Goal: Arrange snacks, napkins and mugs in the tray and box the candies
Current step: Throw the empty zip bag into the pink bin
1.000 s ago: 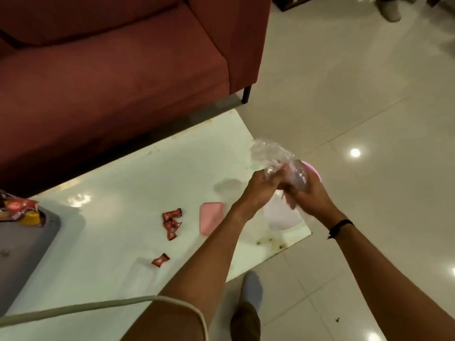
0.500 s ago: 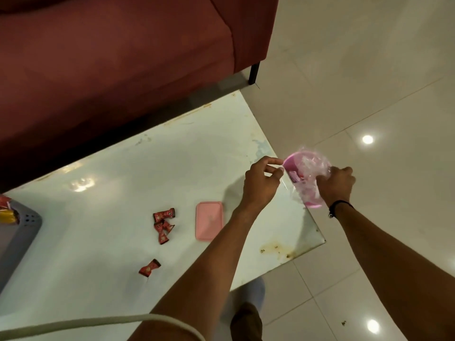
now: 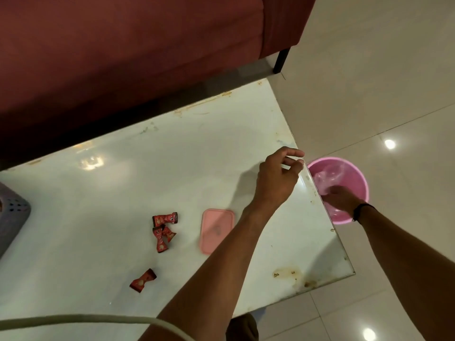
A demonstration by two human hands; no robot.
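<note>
Several red-wrapped candies lie on the white glass table: a small cluster and a single one nearer me. A pink rectangular box lid lies flat to the right of the cluster. My left hand hovers over the table's right edge, fingers loosely apart, holding nothing. My right hand is down inside a pink bucket on the floor, fingers on a crumpled clear plastic bag. The candy box itself is not in sight.
A grey perforated tray shows at the left edge. A dark red sofa stands close behind the table, its black leg near the far corner. A pale cable crosses the bottom. Glossy floor tiles lie to the right.
The clear plastic bag went from both hands above the table edge down into the pink bucket with my right hand. My left hand let go of it and stayed over the edge.
</note>
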